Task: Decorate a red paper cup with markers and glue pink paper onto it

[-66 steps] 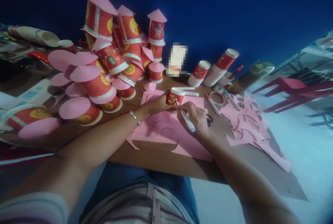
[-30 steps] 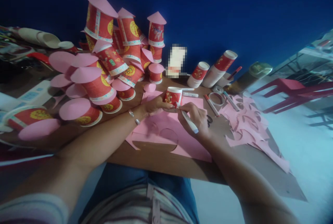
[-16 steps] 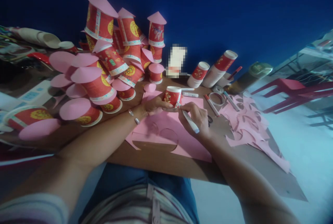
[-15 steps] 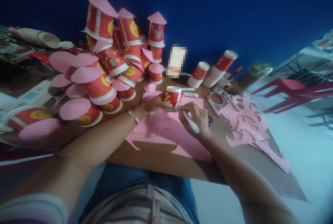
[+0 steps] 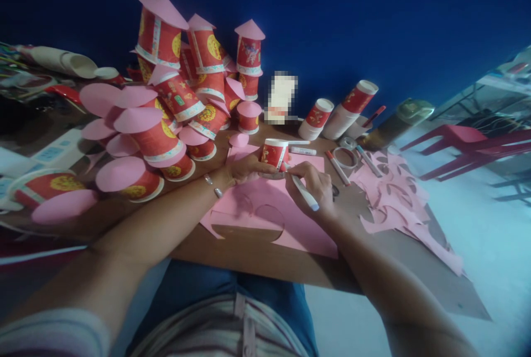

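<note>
Face a dark blue wall [image 5: 373,14] across the whole back. Work over a brown counter [image 5: 199,246], ending in a straight near edge just above the jeans [image 5: 203,285] and, on the right, in an edge slanting down to a near corner beyond the right arm [image 5: 371,268]. Find the left half crowded with red cups under pink paper cones [image 5: 150,133], stacked, leaning and lying close beside the left arm [image 5: 161,224], leaving little room there. Look past the right edge at a red stool [image 5: 460,135], well apart from the counter. Have pink sheets [image 5: 307,229] flat below both hands, with a narrow strip of brown counter between paper and near edge. Note pink scraps [image 5: 392,191] heaped on the right, running close to the slanting edge, and a tilted-looking bottle [image 5: 398,124] at the far right corner, near two cup stacks [image 5: 350,108]. Hold, with the fingers of the left hand [image 5: 249,170] curled around its lower part, a red cup [image 5: 274,153], rim up, over the far part of the sheets and well back from the near edge. Pinch a white marker [image 5: 306,193] between the fingers of the right hand [image 5: 311,182], tip at the cup's lower right side; cannot tell touching from just short. See a tape roll [image 5: 345,158] behind the right hand, between a red-ended marker [image 5: 339,167] and a blue-ended marker [image 5: 369,160], and a small pink cone [image 5: 239,140] beyond the left hand.
</note>
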The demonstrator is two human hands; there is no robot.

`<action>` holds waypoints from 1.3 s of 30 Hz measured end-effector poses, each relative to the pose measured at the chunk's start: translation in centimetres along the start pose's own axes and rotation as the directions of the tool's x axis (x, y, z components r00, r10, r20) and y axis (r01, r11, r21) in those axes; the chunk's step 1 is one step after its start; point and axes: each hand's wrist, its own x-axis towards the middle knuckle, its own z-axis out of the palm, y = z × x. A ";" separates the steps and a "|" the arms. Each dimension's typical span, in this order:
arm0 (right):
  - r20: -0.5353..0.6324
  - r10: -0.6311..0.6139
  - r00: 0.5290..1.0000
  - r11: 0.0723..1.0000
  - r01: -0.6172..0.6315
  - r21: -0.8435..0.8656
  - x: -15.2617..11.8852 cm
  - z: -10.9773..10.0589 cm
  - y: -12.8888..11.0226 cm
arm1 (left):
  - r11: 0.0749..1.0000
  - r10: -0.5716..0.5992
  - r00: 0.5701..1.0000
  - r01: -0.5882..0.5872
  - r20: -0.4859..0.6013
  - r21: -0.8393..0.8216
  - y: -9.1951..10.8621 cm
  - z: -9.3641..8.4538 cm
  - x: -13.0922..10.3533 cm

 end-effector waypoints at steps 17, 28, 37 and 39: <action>-0.057 0.003 0.998 0.999 0.000 0.050 0.0 0.0 -0.2 | 0.999 -0.039 0.998 0.037 0.049 0.025 0.1 -0.5 0.0; 0.023 0.094 0.995 0.988 -0.096 0.124 0.4 -0.7 -0.3 | 0.997 -0.068 0.994 0.066 0.079 0.029 -0.5 -0.9 0.1; 0.043 0.027 0.999 0.997 -0.030 0.070 0.6 -0.9 -0.3 | 0.998 -0.046 0.995 0.043 0.088 0.037 -0.1 -0.4 0.1; 0.039 0.021 0.999 0.997 -0.024 0.067 0.5 -0.6 -0.3 | 0.999 -0.052 0.997 0.051 0.065 0.018 -0.1 -0.3 0.0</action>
